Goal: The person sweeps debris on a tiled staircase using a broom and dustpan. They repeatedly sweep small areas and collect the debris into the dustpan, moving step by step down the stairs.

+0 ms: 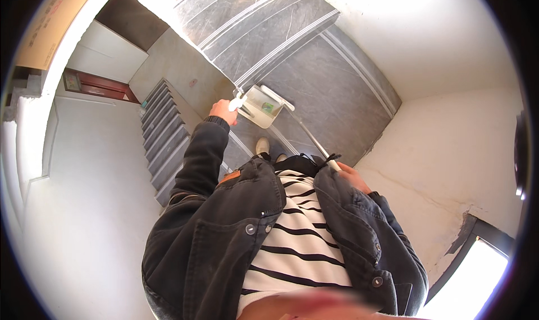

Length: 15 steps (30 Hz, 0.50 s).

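Observation:
My left hand [225,112] is closed around the white handle [238,102] at the top of a long-handled dustpan. The cream dustpan [262,109] hangs or rests just beyond it, with a small green scrap [268,106] in its pan. My right hand [353,177] grips a pole [313,138] near my hip. This pole runs forward to a white head [277,98] lying along the dustpan's edge; whether it is a broom or a squeegee I cannot tell.
Grey stone steps [269,29] curve upward ahead. Another flight [164,138] descends at the left, beside a pale wall. My shoes [262,145] stand near a step edge. A cardboard box [54,21] is at the upper left, a white wall [442,143] at the right.

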### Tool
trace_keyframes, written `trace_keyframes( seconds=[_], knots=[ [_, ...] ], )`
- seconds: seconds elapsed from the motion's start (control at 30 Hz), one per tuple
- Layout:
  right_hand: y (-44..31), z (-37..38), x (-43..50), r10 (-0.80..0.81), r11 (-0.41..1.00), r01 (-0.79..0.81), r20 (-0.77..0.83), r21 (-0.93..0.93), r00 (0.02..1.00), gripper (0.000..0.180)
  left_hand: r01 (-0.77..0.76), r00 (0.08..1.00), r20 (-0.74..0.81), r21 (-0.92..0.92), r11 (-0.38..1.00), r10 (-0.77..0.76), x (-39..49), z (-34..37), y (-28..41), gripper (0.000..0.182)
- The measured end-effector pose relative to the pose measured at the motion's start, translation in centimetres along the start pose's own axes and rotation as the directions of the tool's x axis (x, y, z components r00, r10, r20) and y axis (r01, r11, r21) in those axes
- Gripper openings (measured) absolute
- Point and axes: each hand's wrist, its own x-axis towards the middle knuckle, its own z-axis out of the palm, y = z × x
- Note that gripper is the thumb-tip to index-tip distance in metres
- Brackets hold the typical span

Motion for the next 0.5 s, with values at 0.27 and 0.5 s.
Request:
trace_keyframes(
  seconds=[0.27,0.5],
  knots=[
    [-1.2,-4.0,4.4,-0.061,0.99,0.035,-0.191,-0.135,0.98,0.05,-0.041,0.998,-0.05,-0.027,0.999,0.04,-9.1,-2.4,-6.3,0.016],
    [0.8,-3.1,17.0,-0.142,0.882,0.053,-0.156,-0.468,0.977,0.046,0.089,0.995,-0.04,-0.122,0.989,-0.095,-15.4,-4.4,-10.4,0.014]
  ],
)
